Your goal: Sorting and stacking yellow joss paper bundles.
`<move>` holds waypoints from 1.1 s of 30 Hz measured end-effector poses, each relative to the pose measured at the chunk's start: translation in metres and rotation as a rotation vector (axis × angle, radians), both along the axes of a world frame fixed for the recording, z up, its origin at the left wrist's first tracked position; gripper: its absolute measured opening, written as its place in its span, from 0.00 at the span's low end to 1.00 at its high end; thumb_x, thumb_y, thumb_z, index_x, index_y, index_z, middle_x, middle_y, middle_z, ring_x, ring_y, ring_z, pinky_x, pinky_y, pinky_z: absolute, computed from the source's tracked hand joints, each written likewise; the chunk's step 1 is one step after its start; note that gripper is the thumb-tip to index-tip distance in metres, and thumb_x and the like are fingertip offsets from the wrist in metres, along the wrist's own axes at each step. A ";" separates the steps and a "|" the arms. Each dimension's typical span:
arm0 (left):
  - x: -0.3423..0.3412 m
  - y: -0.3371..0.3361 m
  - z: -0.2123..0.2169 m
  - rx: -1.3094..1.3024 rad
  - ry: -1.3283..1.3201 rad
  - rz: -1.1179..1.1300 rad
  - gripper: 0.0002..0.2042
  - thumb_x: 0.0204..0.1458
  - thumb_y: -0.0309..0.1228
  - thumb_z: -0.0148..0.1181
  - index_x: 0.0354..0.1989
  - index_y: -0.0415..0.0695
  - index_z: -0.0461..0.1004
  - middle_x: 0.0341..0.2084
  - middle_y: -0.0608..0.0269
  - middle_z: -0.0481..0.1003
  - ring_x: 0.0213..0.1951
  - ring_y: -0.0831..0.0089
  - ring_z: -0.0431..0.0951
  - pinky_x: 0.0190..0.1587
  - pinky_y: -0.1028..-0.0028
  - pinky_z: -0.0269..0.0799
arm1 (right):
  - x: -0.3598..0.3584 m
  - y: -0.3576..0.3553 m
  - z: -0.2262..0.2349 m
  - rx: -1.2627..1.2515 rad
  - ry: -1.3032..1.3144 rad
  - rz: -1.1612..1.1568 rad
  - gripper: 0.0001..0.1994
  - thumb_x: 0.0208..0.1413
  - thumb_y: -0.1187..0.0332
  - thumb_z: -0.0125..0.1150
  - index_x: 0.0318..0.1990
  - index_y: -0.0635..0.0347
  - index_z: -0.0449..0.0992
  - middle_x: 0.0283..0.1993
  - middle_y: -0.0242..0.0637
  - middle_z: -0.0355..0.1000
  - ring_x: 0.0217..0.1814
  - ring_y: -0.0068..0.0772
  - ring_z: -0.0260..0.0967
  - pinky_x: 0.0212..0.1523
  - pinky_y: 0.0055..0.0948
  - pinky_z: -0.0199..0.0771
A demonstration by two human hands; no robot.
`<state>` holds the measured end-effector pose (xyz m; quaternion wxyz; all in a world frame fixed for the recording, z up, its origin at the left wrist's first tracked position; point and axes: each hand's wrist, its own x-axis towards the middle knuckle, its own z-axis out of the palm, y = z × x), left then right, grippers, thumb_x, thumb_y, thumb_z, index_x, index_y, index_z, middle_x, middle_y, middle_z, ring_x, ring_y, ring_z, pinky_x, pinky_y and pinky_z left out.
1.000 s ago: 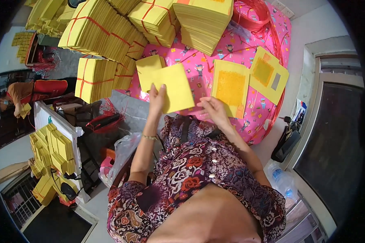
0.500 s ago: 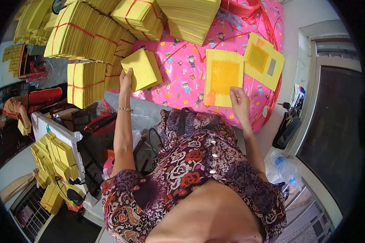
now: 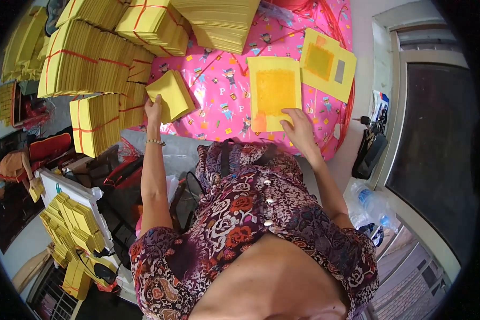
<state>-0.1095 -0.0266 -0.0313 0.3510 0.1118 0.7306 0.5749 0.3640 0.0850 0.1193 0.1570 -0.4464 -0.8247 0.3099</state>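
My left hand point(image 3: 154, 109) grips the near corner of a thick pad of plain yellow paper sheets point(image 3: 172, 95) lying at the left of the pink patterned tabletop point(image 3: 218, 85). My right hand point(image 3: 298, 128) rests with fingers spread on the lower right corner of a yellow sheet with an orange square print point(image 3: 273, 92), flat on the pink cover. To its right lie more printed yellow sheets point(image 3: 328, 64), overlapping and slightly turned.
Tall bundles of yellow paper tied with red string point(image 3: 98, 58) crowd the table's left and far side, with another loose stack point(image 3: 218, 21) at the back. More yellow paper point(image 3: 72, 229) sits low at my left. A dark bag point(image 3: 370, 149) and plastic bottle point(image 3: 370, 200) stand right.
My left hand carried the plain yellow pad leftward and set it down near the bundles. My right hand moved down to the printed sheet's lower corner. The view shifted.
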 end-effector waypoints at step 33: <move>0.046 0.020 0.040 -0.767 0.947 0.152 0.32 0.47 0.44 0.59 0.56 0.36 0.58 0.42 0.40 0.65 0.44 0.44 0.67 0.44 0.50 0.64 | 0.015 0.012 -0.007 0.128 -0.061 0.314 0.22 0.37 0.67 0.70 0.43 0.56 0.71 0.47 0.39 0.64 0.50 0.43 0.65 0.45 0.37 0.70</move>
